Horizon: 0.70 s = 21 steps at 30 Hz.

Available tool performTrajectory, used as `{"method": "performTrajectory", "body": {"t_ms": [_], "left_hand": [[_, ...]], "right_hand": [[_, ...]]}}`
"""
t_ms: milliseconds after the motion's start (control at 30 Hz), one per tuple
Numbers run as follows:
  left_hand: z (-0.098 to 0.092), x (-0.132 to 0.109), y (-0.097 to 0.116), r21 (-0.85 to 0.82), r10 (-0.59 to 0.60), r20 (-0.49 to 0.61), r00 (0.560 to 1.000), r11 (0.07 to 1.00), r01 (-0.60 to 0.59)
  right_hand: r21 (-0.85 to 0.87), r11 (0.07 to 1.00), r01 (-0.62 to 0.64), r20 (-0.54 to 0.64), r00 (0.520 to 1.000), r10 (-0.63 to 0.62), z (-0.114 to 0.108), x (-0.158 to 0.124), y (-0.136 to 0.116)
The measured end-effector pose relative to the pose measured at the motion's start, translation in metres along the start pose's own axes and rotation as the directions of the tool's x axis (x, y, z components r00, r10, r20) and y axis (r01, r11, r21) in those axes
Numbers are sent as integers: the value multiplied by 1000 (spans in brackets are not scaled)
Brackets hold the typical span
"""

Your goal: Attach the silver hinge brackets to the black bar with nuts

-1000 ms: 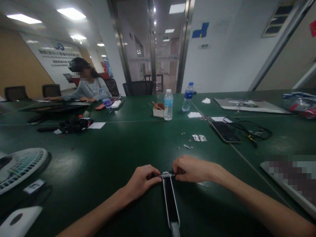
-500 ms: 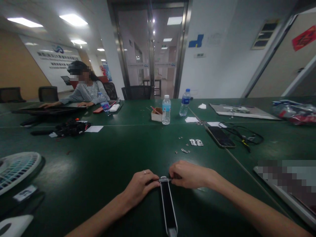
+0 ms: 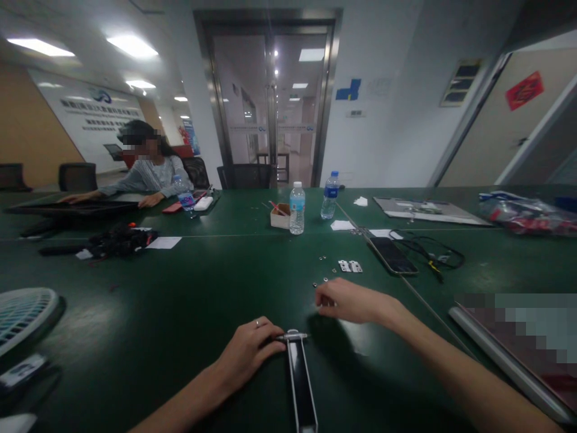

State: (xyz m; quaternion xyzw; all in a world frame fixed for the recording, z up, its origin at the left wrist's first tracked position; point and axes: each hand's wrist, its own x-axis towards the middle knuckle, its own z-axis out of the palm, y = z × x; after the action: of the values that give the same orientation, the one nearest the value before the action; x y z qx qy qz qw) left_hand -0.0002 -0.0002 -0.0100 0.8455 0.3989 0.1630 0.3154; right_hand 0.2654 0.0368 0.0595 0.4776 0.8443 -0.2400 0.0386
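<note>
A long, narrow metal channel with a dark inside [image 3: 301, 385] lies on the table in front of me, running toward my body. Across its far end sits a thin metal rod [image 3: 298, 336], which sticks out on the right. My left hand [image 3: 250, 349] pinches the rod's left end between thumb and fingers, against the channel. Apart from the channel, my right hand [image 3: 349, 300] hovers above the table with its fingers curled together. What it holds, if anything, is hidden. Just beyond it lie several small metal nuts [image 3: 325, 279] and two hinge-like metal plates [image 3: 350, 266].
A phone [image 3: 393, 255] and a coiled cable [image 3: 435, 255] lie to the right, near a laptop-like device [image 3: 509, 361]. Two water bottles [image 3: 297, 210] and a small box [image 3: 280, 218] stand ahead. A white fan [image 3: 27, 319] is at left. Another person [image 3: 148, 171] sits far left.
My right hand has let go of the rod's right end and moved up and away toward the nuts. My left hand has stayed at the rod. The view has shifted slightly.
</note>
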Motion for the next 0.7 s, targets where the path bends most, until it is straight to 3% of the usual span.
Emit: {"method": "performTrajectory", "body": {"t_ms": [100,167,333,700], "left_hand": [[0,0,-2,-6,-5,-5,1000,1000,5],[0,-1,-2,-8,-8,-6,1000,1000,8],[0,-1,-3,-4,-7,-24,1000,1000,7],[-1,-2,-1,10,2,-36,999,1000,-2]], "right_hand": [[-141,978,-151,-194,973,123,-11,4,28],[-182,954,-238,-254,949,189,-12,9,47],[-199,955,-219,-218,960,175,-2,23,72],[-129,957,-260,-178,955,236,6,29,75]]}}
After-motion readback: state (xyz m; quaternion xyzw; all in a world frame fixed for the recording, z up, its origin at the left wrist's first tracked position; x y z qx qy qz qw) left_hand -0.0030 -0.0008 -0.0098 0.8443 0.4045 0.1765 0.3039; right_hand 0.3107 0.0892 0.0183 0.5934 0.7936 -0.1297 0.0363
